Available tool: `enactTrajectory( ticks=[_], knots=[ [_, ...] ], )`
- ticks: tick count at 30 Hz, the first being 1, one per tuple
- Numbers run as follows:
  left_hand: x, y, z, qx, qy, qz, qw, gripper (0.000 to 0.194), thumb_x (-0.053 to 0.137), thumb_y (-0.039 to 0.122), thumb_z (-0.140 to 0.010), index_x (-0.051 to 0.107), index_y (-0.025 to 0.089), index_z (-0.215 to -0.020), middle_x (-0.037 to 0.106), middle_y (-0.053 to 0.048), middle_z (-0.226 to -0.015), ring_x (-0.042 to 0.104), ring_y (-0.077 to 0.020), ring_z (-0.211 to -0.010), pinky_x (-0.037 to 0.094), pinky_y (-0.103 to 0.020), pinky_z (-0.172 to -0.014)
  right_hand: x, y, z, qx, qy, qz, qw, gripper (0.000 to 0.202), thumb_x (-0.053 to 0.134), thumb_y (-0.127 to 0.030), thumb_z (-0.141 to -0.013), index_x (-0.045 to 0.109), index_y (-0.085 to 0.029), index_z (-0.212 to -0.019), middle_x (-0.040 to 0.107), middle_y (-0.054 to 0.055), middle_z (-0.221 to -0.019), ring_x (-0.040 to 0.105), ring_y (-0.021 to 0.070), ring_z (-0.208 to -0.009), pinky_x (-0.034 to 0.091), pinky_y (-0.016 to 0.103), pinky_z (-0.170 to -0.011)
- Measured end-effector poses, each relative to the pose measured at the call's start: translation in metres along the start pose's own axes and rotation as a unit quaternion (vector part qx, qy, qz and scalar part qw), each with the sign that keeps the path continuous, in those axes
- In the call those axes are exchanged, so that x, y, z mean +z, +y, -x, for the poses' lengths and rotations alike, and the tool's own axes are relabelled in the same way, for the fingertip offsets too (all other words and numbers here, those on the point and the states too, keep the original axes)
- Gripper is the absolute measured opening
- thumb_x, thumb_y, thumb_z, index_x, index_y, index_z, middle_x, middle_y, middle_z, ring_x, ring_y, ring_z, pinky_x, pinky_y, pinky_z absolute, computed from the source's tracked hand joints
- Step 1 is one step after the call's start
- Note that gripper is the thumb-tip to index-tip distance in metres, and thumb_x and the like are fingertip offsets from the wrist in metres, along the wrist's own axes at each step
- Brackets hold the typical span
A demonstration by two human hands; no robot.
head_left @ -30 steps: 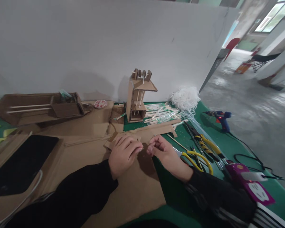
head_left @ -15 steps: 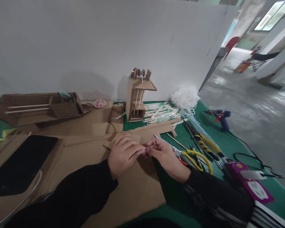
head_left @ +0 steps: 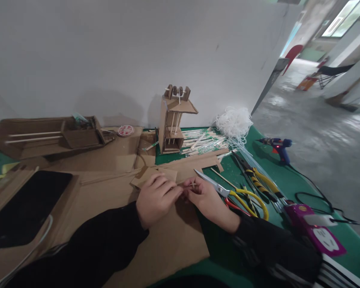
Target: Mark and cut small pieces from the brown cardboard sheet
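My left hand (head_left: 157,199) and my right hand (head_left: 206,202) meet fingertip to fingertip above a brown cardboard sheet (head_left: 165,256). Both are closed in a pinch. A tiny pale piece, perhaps a bit of stick (head_left: 193,185), shows between the fingers of my right hand; its exact kind is unclear. Whatever the left fingertips pinch is hidden. A small cut cardboard piece (head_left: 168,175) lies just behind my left hand. Yellow-handled scissors (head_left: 220,189) lie beside my right hand, blades pointing left, with a thin wooden stick (head_left: 223,177) behind them.
A cardboard tower (head_left: 172,124) with sticks stands at the back, a cardboard boat-like box (head_left: 45,138) to its left. Wrapped sticks (head_left: 202,142), white cord (head_left: 234,124), pliers (head_left: 255,180), a glue gun (head_left: 279,148) and a purple power strip (head_left: 315,230) lie rightward. A black tablet (head_left: 27,208) lies left.
My fingers have shifted slightly, and the pale piece in my right hand now shows more clearly. The objects on the table have stayed put.
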State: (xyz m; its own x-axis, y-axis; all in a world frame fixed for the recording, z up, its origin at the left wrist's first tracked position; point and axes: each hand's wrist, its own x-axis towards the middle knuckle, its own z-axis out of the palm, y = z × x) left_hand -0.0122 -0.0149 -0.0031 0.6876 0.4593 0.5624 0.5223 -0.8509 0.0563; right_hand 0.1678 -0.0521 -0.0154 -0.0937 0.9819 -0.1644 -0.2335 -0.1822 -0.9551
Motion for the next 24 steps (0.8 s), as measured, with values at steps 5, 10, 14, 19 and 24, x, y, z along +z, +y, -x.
enactTrajectory(
  ticks=[5,10,14,19,24],
  knots=[
    [0.001,0.001,0.0,-0.024,-0.007,0.009,1.0,0.017,0.053,0.022,-0.095,0.063,0.02,-0.082,0.067,-0.002,-0.078,0.056,-0.0197,-0.077,0.041,-0.038,-0.079,0.001,-0.006,0.001,0.026,-0.021,-0.037,0.999,0.018,0.07,-0.033,-0.077,0.061,-0.019,-0.084,0.068,0.001,-0.074,0.064,0.0162,-0.067,0.051,0.03,-0.063],
    [0.002,-0.004,0.002,-0.064,0.031,0.04,0.997,0.017,0.05,0.022,-0.096,0.063,0.019,-0.086,0.065,-0.004,-0.082,0.054,-0.021,-0.081,0.041,-0.036,-0.074,0.003,-0.01,0.004,0.048,-0.067,-0.073,0.994,0.03,0.068,-0.046,-0.081,0.063,-0.018,-0.089,0.071,0.006,-0.084,0.066,0.018,-0.072,0.055,0.033,-0.064],
    [0.002,-0.005,0.003,-0.066,0.051,0.067,0.994,0.017,0.051,0.022,-0.097,0.066,0.022,-0.088,0.067,-0.003,-0.083,0.055,-0.02,-0.082,0.043,-0.035,-0.079,0.006,-0.01,0.007,0.076,-0.112,-0.064,0.989,0.04,0.071,-0.054,-0.08,0.066,-0.016,-0.09,0.07,0.007,-0.088,0.067,0.0173,-0.069,0.056,0.032,-0.06],
    [0.003,-0.006,0.003,-0.053,0.052,0.086,0.994,0.016,0.055,0.025,-0.096,0.069,0.024,-0.089,0.069,-0.002,-0.081,0.058,-0.0186,-0.08,0.044,-0.034,-0.078,0.006,-0.011,0.01,0.096,-0.126,-0.046,0.986,0.041,0.07,-0.055,-0.082,0.069,-0.014,-0.086,0.07,0.004,-0.075,0.067,0.0142,-0.061,0.056,0.029,-0.06],
    [0.004,-0.009,0.005,-0.026,0.06,0.08,0.995,0.015,0.056,0.024,-0.096,0.072,0.025,-0.095,0.072,-0.001,-0.084,0.058,-0.0184,-0.081,0.044,-0.035,-0.079,0.005,-0.014,0.011,0.096,-0.135,-0.037,0.986,0.044,0.072,-0.057,-0.079,0.071,-0.015,-0.089,0.072,0.006,-0.087,0.068,0.0147,-0.067,0.056,0.028,-0.06]
  ],
)
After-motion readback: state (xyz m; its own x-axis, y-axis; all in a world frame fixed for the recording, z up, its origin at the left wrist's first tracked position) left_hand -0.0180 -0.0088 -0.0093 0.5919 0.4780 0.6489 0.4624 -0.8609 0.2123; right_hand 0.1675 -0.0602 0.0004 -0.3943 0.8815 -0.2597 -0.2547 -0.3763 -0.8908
